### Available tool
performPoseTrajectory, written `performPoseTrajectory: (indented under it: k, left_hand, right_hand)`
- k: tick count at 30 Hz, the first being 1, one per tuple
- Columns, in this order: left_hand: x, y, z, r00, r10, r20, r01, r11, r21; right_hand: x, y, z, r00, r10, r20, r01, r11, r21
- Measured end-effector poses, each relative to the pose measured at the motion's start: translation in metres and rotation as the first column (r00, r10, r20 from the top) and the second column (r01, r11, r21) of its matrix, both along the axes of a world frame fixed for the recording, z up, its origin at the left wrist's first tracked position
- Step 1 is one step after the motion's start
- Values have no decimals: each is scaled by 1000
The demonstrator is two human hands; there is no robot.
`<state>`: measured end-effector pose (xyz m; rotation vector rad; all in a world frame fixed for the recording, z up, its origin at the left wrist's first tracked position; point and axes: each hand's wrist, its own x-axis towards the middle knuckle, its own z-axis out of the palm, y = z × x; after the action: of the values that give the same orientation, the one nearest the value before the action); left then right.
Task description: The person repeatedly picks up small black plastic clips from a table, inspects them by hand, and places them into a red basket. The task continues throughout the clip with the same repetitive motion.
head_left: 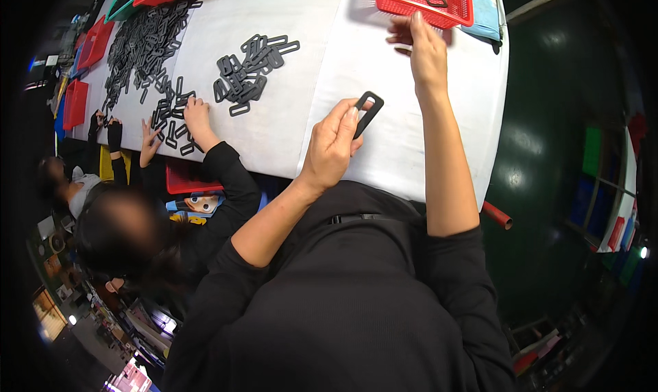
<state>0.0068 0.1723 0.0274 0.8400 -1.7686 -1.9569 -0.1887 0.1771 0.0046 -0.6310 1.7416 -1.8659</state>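
Observation:
My left hand (330, 145) is closed on a black rectangular ring (371, 111), pinching one long side between thumb and fingers. The ring is held tilted above the white tabletop, its slot facing up. My right hand (426, 55) is at the near edge of a red plastic basket (411, 9), its fingers apart and nothing visible in them. Several black rings (435, 0) lie inside that basket. To the left of my left hand, a loose pile of similar black rings (247, 70) rests on the table.
A far larger heap of black rings (147, 46) spreads across the table's left part. Beside me on the left, a co-worker's hands (197, 118) handle scattered rings. More red bins (75, 104) line the far left side. A light-blue packet (484, 14) lies beside the red basket.

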Motion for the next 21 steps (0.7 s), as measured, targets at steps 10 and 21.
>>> performPoseTrajectory:
  k: [10, 21]
  left_hand:
    - [-14, 4, -5, 988, 140, -65, -137, 990, 35]
    - [-6, 1, -1, 999, -4, -44, 12, 983, 185]
  right_hand:
    - [93, 41, 18, 856, 328, 400, -278, 944, -179]
    - [76, 40, 18, 822, 259, 508, -258, 963, -74]
